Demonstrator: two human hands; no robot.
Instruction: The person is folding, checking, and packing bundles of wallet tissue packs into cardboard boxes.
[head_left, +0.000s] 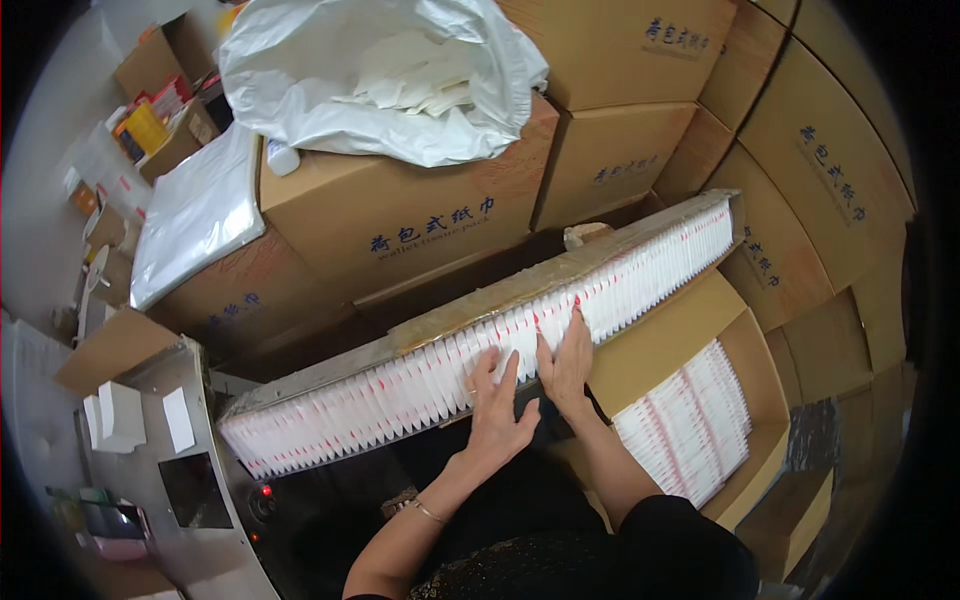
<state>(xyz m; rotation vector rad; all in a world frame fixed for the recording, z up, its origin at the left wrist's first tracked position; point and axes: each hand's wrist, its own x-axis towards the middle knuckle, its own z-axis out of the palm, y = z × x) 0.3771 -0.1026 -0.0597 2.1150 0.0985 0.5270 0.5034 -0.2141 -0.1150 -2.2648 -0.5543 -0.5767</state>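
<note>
A long row of white tissue packs with red marks (360, 410) stands on edge in a narrow trough, slanting from lower left to upper right. My left hand (497, 410) reaches to the row's middle, its fingers apart and their tips at the packs' front. Close beside it on the right, my right hand (568, 368) touches the packs, thumb and fingers spread, with nothing gripped that I can see. An open carton (768, 440) at the right holds more packs (690, 420) in tight rows.
Behind the trough, a white plastic bag (500, 135) of white pieces sits on closed cartons (410, 230). More cartons (820, 170) are stacked at the right. Clear plastic sheets (195, 215) lie at the left, above a metal machine surface (165, 450) with white packs (120, 415).
</note>
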